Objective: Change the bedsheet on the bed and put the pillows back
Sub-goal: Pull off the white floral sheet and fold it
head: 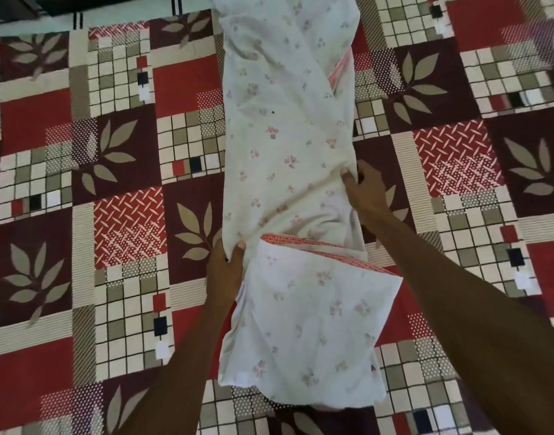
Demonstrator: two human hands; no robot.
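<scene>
A long strip of white folded sheet (282,146) with faint pink flowers lies down the middle of the bed, its red dotted underside showing at a fold. The bed wears a red, maroon and beige patchwork bedsheet (112,189) with leaf and grid squares. My left hand (227,265) pinches the white sheet's left edge at the fold. My right hand (365,189) grips its bunched right edge a little farther up. The near end of the white sheet (307,334) lies flat between my forearms. No pillows are in view.
The patterned bedsheet spreads flat on both sides of the white strip. A dark strip of furniture or headboard (81,7) runs along the top left edge of the view.
</scene>
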